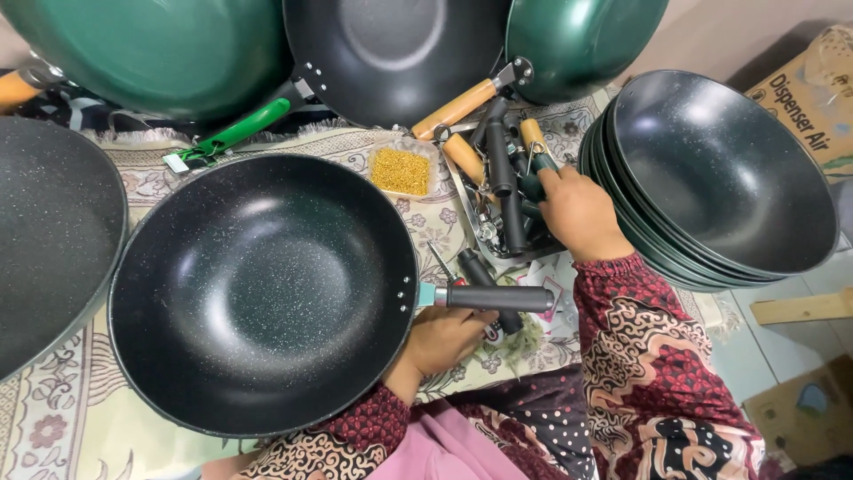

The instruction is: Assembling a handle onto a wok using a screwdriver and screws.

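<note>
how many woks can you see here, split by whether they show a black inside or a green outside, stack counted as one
Black inside showing: 4, the handled wok, left-edge wok, top-middle wok, the stack
Green outside showing: 2, top-left wok, top-right wok
Total: 6

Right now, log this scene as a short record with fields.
Left hand: under the black handle of the speckled black wok
Right hand: reaching into the pile of loose handles
Beside pile: small tub of yellow bits
Right side: stack of dark woks
Surface: patterned cloth
</note>
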